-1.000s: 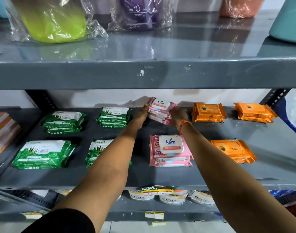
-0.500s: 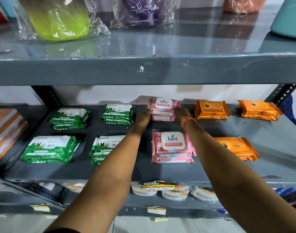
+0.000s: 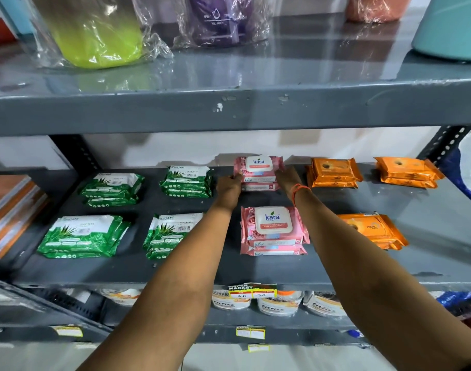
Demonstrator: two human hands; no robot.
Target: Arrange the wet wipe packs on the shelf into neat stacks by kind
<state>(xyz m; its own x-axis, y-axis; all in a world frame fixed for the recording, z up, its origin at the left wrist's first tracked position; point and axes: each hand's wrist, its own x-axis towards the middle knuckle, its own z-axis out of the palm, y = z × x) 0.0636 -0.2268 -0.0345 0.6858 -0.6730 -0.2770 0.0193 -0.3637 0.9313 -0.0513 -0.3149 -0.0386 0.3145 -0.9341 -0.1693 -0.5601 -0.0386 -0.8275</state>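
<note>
A back stack of pink Kara wipe packs (image 3: 259, 171) sits square at the rear middle of the grey shelf (image 3: 429, 210). My left hand (image 3: 229, 184) presses its left side and my right hand (image 3: 288, 178) presses its right side. A second pink Kara stack (image 3: 273, 230) lies in front, between my forearms. Green Origami packs form several stacks on the left, at the back (image 3: 112, 187) (image 3: 187, 180) and the front (image 3: 83, 235) (image 3: 167, 232). Orange packs are stacked on the right: two at the back (image 3: 333, 172) (image 3: 408, 171), one in front (image 3: 376, 230).
The upper shelf (image 3: 229, 108) overhangs just above, carrying wrapped green (image 3: 95, 36) and purple (image 3: 218, 20) containers. Flat orange-brown items (image 3: 12, 207) lean at the far left. A dark post (image 3: 448, 140) stands at the right rear. Tubs (image 3: 280, 305) fill the shelf below.
The back pink stack was tilted and off the shelf between my hands; now it rests flat and squared at the rear. Both hands stay against its sides.
</note>
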